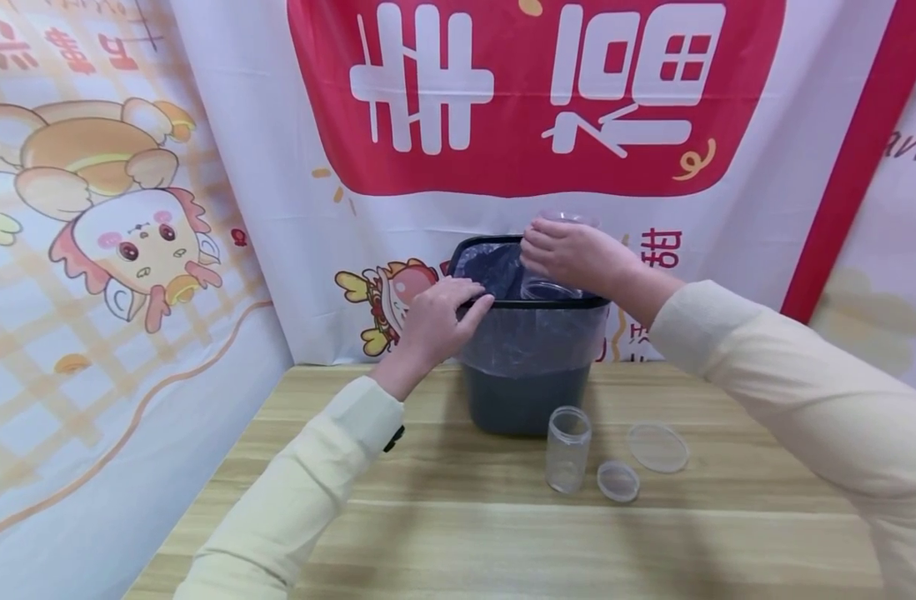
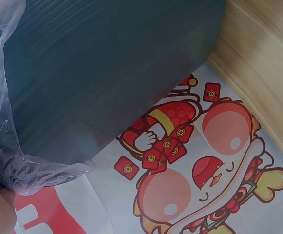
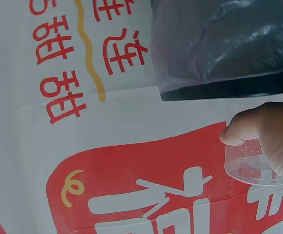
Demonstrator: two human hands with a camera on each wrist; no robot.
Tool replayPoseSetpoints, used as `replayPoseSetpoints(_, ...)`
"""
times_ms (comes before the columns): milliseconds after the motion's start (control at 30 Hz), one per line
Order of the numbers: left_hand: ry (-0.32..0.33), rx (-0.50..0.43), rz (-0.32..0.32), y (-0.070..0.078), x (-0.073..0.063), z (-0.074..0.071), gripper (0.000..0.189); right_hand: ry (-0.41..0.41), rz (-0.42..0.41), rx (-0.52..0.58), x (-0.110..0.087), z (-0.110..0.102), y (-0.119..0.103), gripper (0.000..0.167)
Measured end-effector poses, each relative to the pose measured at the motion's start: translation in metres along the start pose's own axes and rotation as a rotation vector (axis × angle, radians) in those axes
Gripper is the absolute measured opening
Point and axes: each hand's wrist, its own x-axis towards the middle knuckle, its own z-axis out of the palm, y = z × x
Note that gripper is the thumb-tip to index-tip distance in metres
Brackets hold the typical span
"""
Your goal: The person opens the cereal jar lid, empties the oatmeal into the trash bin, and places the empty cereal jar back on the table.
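A dark grey trash bin (image 1: 528, 400) lined with a clear plastic bag stands on the table against the backdrop. My left hand (image 1: 438, 325) grips the bin's rim at its left side; only a bit of that hand shows in the left wrist view, beside the bag. Above the bin's opening my right hand (image 1: 573, 254) holds a wide clear plastic jar (image 3: 248, 165), whose lower end sits within the rim in the head view. Its fingers hide much of the jar. In front of the bin stands a tall, narrow clear jar (image 1: 568, 454) without a lid.
Two clear lids lie right of the standing jar: a small round lid (image 1: 618, 482) and a larger flat lid (image 1: 658, 447). Printed cloth (image 1: 240, 125) hangs behind and to the left of the wooden table (image 1: 465, 542).
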Motion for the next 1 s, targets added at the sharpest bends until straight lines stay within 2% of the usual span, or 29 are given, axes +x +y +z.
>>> replayPoseSetpoints(167, 0.001, -0.003, 0.0, 0.0012, -0.0007, -0.0002, 0.033, -0.004, 0.023, -0.009, -0.0015, -0.0002, 0.0024, 0.1)
replayPoseSetpoints(333, 0.008, -0.009, 0.003, 0.0018, 0.0008, -0.0004, 0.032, -0.011, -0.005, 0.001, -0.0036, 0.0006, 0.0042, 0.1)
replayPoseSetpoints(500, 0.009, -0.019, 0.008, 0.0019, 0.0033, -0.0002, 0.032, -0.002, 0.023, -0.005, -0.0035, 0.0014, 0.0058, 0.1)
replayPoseSetpoints(633, 0.002, -0.013, 0.001, 0.0013, 0.0032, -0.0001, 0.032, -0.016, 0.01, -0.004, -0.0046, 0.0025, 0.0058, 0.1)
replayPoseSetpoints(767, 0.001, -0.015, 0.002, 0.0004, 0.0027, 0.0003, 0.032, -0.004, 0.041, -0.001, -0.0049, 0.0032, 0.0056, 0.101)
replayPoseSetpoints(1000, -0.005, -0.021, 0.001, -0.0006, 0.002, 0.0012, 0.032, -0.037, -0.005, 0.033, -0.0039, 0.0035, 0.0051, 0.103)
